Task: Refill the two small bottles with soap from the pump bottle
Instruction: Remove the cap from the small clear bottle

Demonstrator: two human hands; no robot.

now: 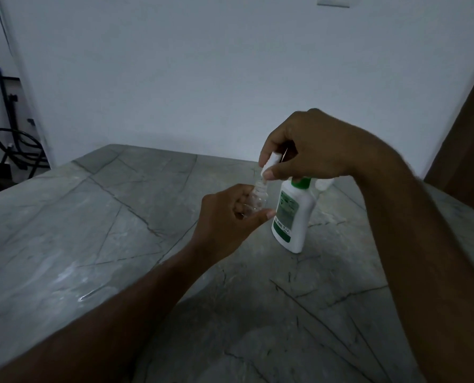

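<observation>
Head view, dim light. Left hand (224, 219) is closed around a small clear bottle (258, 201), held upright just above the grey marbled table (120, 217), toward its far right corner. The bottle's threaded neck is open and its body looks empty.

Right hand (310, 146) is arched over the pump bottle (292, 217), fingers curled on the white pump head (270, 163), whose nozzle sits just above the small bottle's mouth. The pump bottle, white with a green collar, stands on the table, touching or just beside the small bottle; I cannot tell which.

Something pale (324, 183) shows behind the pump bottle, perhaps the second small bottle; too hidden to say.

Judgement: first fill is in hand, no soap visible yet. Next move calls for a downward press while holding the mouth under the nozzle.
</observation>
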